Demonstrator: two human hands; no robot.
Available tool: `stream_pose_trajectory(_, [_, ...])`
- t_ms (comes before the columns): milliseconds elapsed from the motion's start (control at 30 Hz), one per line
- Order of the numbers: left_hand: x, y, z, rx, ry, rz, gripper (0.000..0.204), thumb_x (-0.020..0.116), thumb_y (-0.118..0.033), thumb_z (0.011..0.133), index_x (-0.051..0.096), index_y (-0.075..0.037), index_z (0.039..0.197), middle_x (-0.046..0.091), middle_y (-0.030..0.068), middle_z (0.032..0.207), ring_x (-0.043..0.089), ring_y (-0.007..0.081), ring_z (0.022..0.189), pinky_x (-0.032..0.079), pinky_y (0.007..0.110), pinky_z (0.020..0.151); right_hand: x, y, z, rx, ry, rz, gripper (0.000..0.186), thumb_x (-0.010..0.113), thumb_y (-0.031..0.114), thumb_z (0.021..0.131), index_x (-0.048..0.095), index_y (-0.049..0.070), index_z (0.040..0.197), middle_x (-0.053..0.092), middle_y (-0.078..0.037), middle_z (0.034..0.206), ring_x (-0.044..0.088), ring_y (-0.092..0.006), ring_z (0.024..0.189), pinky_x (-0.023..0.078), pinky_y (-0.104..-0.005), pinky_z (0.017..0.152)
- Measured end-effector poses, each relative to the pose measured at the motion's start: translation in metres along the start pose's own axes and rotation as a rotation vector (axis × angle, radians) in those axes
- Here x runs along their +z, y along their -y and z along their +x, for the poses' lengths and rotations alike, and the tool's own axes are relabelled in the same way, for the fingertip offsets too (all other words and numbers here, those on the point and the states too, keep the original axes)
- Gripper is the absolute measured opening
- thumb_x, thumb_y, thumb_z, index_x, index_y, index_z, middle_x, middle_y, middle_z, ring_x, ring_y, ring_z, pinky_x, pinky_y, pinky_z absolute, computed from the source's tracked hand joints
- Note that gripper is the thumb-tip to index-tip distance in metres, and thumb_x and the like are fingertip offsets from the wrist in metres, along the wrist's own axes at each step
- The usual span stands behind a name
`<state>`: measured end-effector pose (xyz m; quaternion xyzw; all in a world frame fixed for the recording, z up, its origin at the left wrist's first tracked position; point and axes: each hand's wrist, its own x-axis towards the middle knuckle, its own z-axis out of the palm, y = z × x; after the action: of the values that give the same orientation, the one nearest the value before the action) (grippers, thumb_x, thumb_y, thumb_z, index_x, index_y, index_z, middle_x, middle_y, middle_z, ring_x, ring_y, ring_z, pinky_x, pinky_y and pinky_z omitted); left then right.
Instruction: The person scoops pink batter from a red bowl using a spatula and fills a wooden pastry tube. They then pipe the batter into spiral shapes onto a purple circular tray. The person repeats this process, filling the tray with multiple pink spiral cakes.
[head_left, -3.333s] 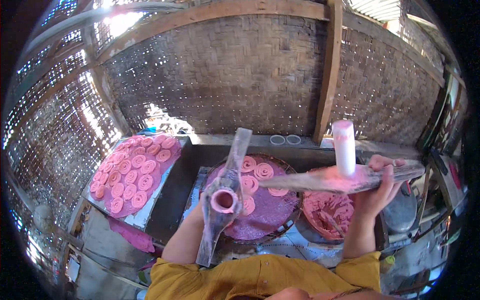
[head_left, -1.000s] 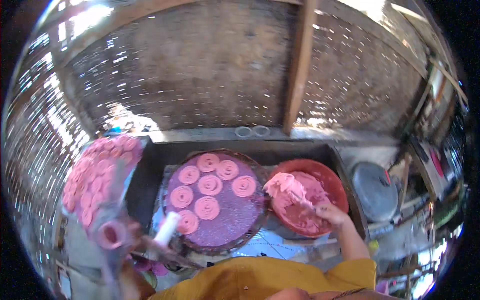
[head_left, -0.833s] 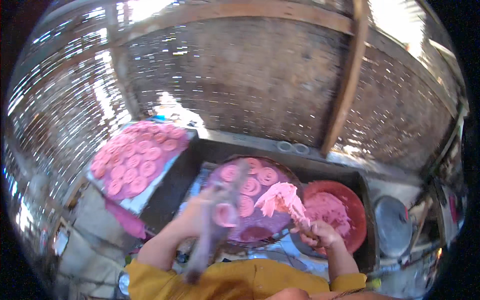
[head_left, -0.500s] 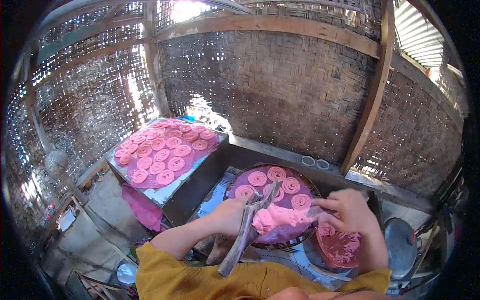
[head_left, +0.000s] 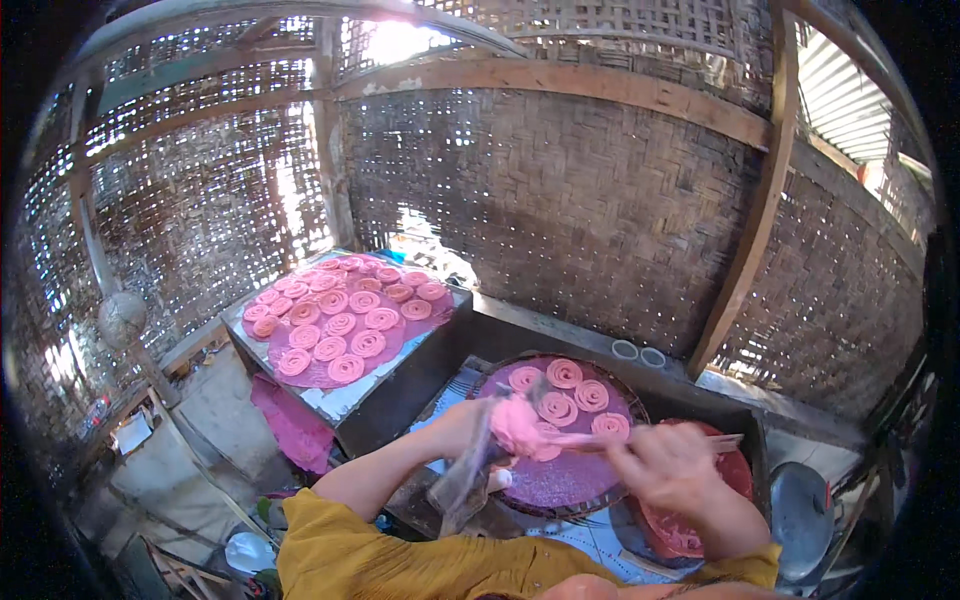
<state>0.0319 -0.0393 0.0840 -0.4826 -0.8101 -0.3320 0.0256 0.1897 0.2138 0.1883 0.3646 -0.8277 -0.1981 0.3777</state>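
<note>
My left hand (head_left: 455,428) is closed round a forked wooden tool (head_left: 462,490), smeared by motion. A lump of soft pink dough (head_left: 517,428) sits at the tool's upper end. My right hand (head_left: 670,465) grips a flat stick (head_left: 730,441), its far end stretching a strand of dough from the lump. Under both hands lies a round woven tray (head_left: 560,490) lined with purple sheet, bearing several pink dough spirals (head_left: 557,408). Partly behind my right forearm stands a red basin (head_left: 737,472) with pink dough in it.
Many more spirals cover a purple sheet (head_left: 400,335) on a raised block at the left. Two white rings (head_left: 638,353) lie on the ledge by the woven wall (head_left: 600,200). A metal lid (head_left: 800,515) is at the right. Pink cloth (head_left: 290,425) hangs below the block.
My right hand has drawn back from the dough and turned; the stick now shows clearly. The lump has gathered at the tool's upper end. The whole view has shifted slightly.
</note>
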Motion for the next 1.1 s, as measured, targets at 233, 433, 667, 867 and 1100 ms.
stream_pose_trajectory(233, [-0.013,-0.025,0.002,-0.084,-0.008,0.035,0.039,0.058,-0.036,0.072,0.057,-0.008,0.099,0.058,0.0151,0.1,0.055,0.0318,0.091,0.044,0.039,0.078,-0.009,-0.019,0.001,0.224,-0.153,0.015,0.025,0.066,0.016,0.059,0.062,0.016,0.084,0.044,0.003,0.058,0.043,-0.0127,0.049,0.029,-0.0282,0.045])
stream_pose_trajectory(433, [0.013,-0.025,-0.004,-0.098,-0.025,0.311,0.043,0.059,-0.033,0.07,0.056,-0.008,0.105,0.053,0.018,0.107,0.054,0.0343,0.091,0.044,0.039,0.079,0.002,-0.008,0.004,0.112,-0.014,0.087,0.024,0.058,0.015,0.064,0.06,0.015,0.087,0.042,0.004,0.06,0.046,-0.0113,0.053,0.032,-0.0268,0.046])
stream_pose_trajectory(667, [0.007,-0.046,0.017,-0.187,0.219,0.136,0.039,0.057,-0.031,0.071,0.055,-0.005,0.1,0.056,0.0187,0.101,0.053,0.0365,0.093,0.043,0.041,0.078,0.03,0.021,0.015,-0.066,-0.027,-0.007,0.017,0.053,0.016,0.07,0.055,0.007,0.085,0.04,0.003,0.063,0.044,-0.0102,0.057,0.033,-0.0258,0.049])
stream_pose_trajectory(867, [-0.002,-0.009,0.006,-0.03,0.078,0.064,0.042,0.057,-0.034,0.07,0.056,-0.006,0.101,0.057,0.0186,0.101,0.056,0.0347,0.09,0.045,0.04,0.076,0.003,-0.002,-0.002,0.107,0.081,0.146,0.023,0.06,0.019,0.068,0.058,0.01,0.089,0.044,0.001,0.061,0.048,-0.0149,0.055,0.036,-0.0283,0.048])
stream_pose_trajectory(1100, [-0.008,-0.019,-0.001,-0.067,-0.029,0.135,0.044,0.057,-0.034,0.07,0.056,-0.006,0.104,0.058,0.0174,0.1,0.056,0.0332,0.091,0.045,0.04,0.077,-0.003,-0.016,-0.02,0.372,0.092,0.369,0.029,0.067,0.033,0.068,0.058,0.014,0.088,0.05,-0.003,0.06,0.054,-0.0221,0.056,0.042,-0.0342,0.049])
